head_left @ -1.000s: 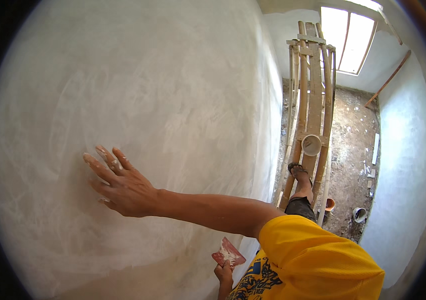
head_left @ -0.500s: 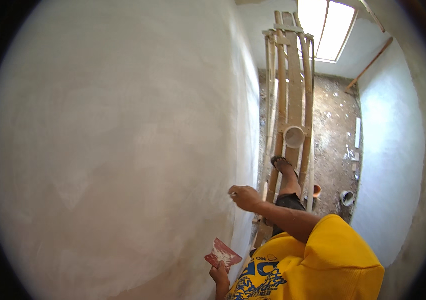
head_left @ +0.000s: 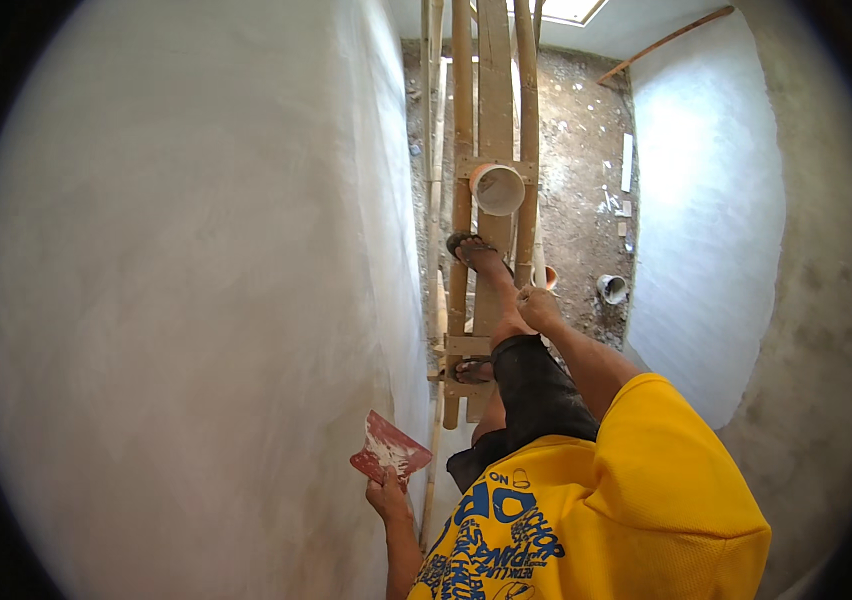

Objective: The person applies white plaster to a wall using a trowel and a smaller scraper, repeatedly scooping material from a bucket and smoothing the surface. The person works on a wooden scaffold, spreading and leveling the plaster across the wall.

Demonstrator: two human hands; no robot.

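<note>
My left hand, low and close to the wall, is closed on a red putty spreader whose blade is smeared with white putty. In front of my right shin, my right hand is held with its fingers curled together; whatever may be in them is too small to make out. Along my left side rises a large wall with a smooth, pale coat. Ahead of my front foot, a bucket with a whitish inside stands on the scaffold plank.
I stand in flip-flops on a narrow scaffold of planks and bamboo poles, high above a littered dirt floor. Down there lie a white bucket and an orange one. A partly white-coated wall is at right.
My right hand has moved away from the wall to over my leg. My left hand, still holding the spreader, appears farther left. The view has tilted down and turned right.
</note>
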